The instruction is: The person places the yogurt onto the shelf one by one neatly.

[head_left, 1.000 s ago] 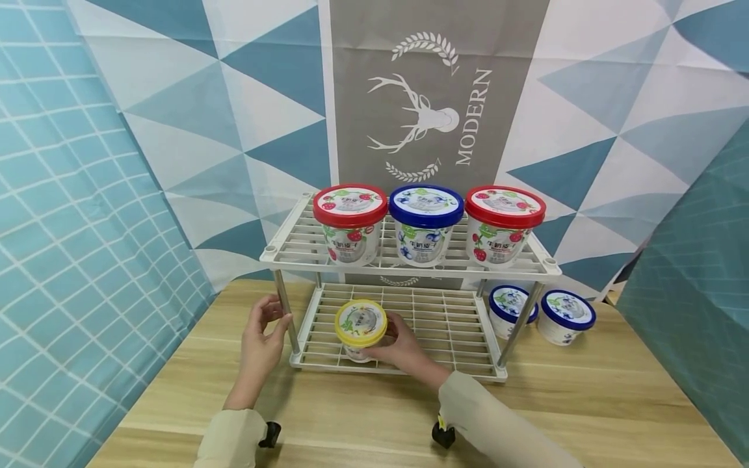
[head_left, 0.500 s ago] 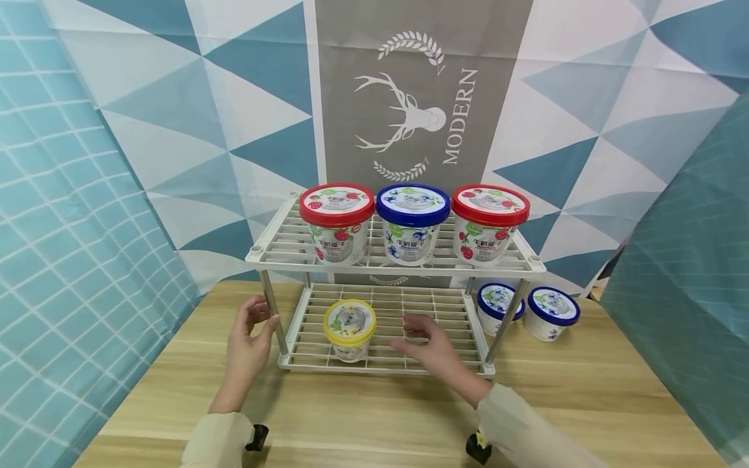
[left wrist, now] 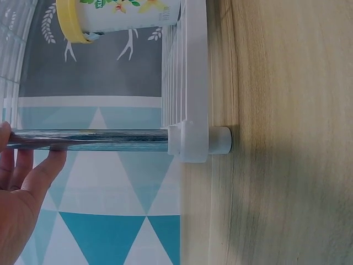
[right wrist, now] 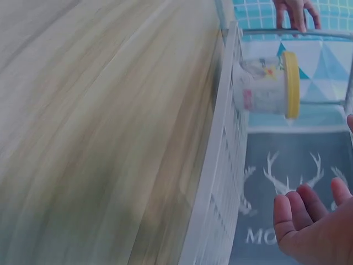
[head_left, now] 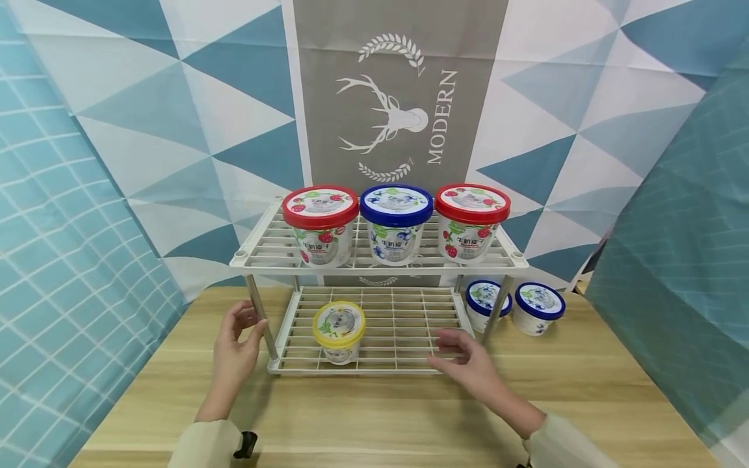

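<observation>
A small tub with a yellow lid (head_left: 339,331) stands on the left part of the lower shelf (head_left: 409,370) of a white two-tier rack. With fingers and thumb at the rack's front left metal post (head_left: 261,318), my left hand (head_left: 234,344) holds it lightly. The left wrist view shows the thumb against that post (left wrist: 116,140). My right hand (head_left: 471,367) is in front of the lower shelf's right end, fingers loosely bent and apart, holding nothing. In the right wrist view, the yellow-lidded tub (right wrist: 267,83) stands well away from this hand (right wrist: 320,226).
On the upper shelf (head_left: 368,268) stand two red-lidded tubs (head_left: 320,227) (head_left: 471,224) with a blue-lidded tub (head_left: 396,227) between them. Two more blue-lidded tubs (head_left: 487,305) (head_left: 537,309) stand on the wooden table (head_left: 363,422) right of the rack. A patterned cloth (head_left: 234,97) hangs behind.
My right hand has let go of the yellow-lidded tub and moved right along the lower shelf. The tub stays there. My left hand stays at the post while the head view shifts.
</observation>
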The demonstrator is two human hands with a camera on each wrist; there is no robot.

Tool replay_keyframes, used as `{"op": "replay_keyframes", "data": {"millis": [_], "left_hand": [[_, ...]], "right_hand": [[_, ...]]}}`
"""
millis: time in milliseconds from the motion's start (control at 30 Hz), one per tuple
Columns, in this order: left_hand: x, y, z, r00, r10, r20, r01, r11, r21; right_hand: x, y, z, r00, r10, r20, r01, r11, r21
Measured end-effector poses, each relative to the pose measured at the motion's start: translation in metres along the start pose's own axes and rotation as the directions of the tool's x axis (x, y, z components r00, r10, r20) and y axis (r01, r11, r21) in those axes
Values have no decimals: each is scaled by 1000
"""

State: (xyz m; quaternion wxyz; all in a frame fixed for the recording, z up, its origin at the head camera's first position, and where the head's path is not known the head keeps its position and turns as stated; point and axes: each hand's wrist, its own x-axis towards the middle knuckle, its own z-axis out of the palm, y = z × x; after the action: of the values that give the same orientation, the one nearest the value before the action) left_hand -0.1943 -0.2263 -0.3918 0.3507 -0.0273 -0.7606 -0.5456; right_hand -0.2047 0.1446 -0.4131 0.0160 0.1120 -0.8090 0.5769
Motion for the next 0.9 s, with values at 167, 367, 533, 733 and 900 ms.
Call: {"op": "replay_keyframes", "data": {"millis": [167,367,533,733,900], "left_hand": [[1,-10,0,1000,-28,0,28,1000,-11],[5,-34,2,999,-41,3,41,999,7],[6,-39,1,1000,-26,9,26,1000,0],[6,-37,1,1000,-22,3,22,1000,-6],[4,-35,1,1000,-9,4,9,1000,5]], "right_hand": [[-13,-1,-28,998,2,-57,-4,999,-33],[-25,1,-67,989,-3,-147,-11,995,-97],[-27,14,-100,971,31,-238,-69,986,-155],[-19,60,-142,944,78,-321,-126,983,-133],[-14,77,-164,906,200,-374,-270,951,-147]]}}
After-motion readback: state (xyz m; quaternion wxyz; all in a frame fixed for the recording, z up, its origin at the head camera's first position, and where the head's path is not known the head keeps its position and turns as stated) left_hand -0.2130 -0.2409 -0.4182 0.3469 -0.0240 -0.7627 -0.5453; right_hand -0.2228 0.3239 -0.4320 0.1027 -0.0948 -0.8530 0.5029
